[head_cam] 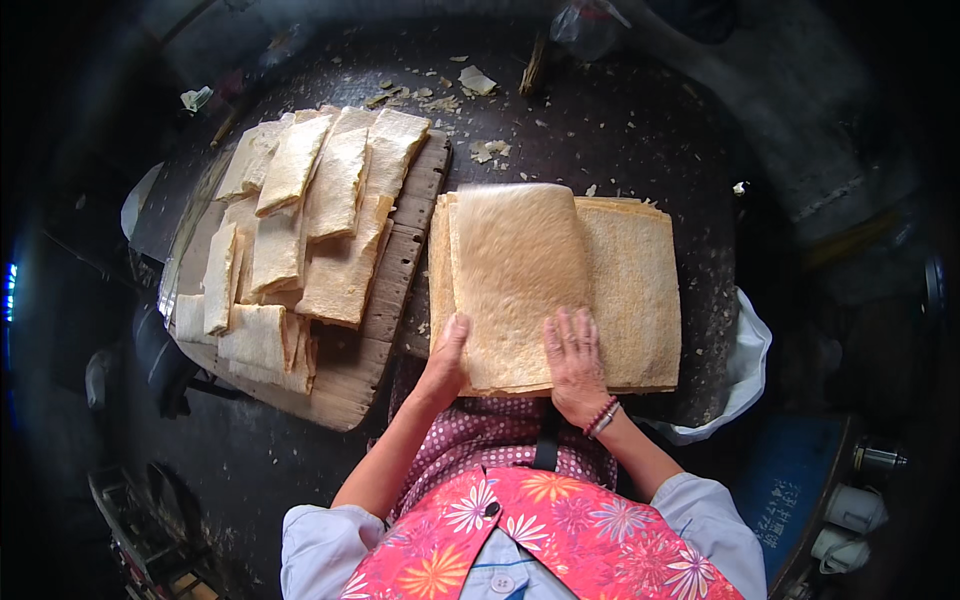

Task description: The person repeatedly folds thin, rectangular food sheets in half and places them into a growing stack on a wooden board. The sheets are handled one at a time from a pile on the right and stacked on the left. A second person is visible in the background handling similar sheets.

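Observation:
A wide stack of thin, tan, rough-textured sheets (634,300), seemingly dry flatbread, lies on the dark table in front of me. On top of it is a folded sheet (517,262), its upper left part blurred by motion. My right hand (577,360) rests palm down on the lower right of this fold, fingers stretched out. At the lower left edge of the fold is my left hand (446,360), thumb up against it. The left fingers are hidden, so their hold cannot be made out.
To the left, a worn wooden board (349,382) bears a heap of folded flatbread pieces (300,225). Crumbs and flakes (487,150) litter the dark tabletop (630,150). A white plastic bag (739,375) hangs at the right edge, with metal mugs (855,508) beyond it.

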A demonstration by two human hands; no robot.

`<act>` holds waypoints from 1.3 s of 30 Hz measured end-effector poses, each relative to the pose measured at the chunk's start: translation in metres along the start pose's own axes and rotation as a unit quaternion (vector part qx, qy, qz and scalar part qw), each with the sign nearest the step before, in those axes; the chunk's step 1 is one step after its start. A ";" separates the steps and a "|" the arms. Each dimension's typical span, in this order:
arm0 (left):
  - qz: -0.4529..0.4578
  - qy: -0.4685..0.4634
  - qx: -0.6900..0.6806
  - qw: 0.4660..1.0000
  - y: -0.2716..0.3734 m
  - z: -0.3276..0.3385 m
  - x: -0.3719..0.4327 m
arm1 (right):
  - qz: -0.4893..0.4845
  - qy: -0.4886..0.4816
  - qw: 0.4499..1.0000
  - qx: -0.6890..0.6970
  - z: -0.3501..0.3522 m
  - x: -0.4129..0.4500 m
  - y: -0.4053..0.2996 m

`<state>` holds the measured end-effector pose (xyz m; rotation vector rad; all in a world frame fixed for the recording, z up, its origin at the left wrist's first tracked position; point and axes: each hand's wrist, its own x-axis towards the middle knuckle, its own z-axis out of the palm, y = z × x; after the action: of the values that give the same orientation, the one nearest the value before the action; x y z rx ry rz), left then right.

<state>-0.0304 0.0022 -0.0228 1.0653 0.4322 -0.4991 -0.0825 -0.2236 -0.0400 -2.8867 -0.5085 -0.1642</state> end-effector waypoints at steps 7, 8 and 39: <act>0.057 -0.087 0.031 0.994 0.008 -0.018 0.002 | -0.135 0.003 0.986 0.100 -0.040 -0.013 0.037; 0.075 -0.069 0.112 0.988 -0.001 -0.021 0.002 | -0.123 0.050 0.981 0.140 -0.039 -0.011 0.038; 0.362 -0.172 0.703 0.587 0.047 -0.013 -0.012 | -0.136 0.053 0.979 0.145 -0.027 0.005 0.073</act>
<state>-0.0142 0.0349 0.0125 2.4450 -0.9984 -0.1974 -0.0540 -0.2950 -0.0266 -2.5014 -0.8322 -0.2592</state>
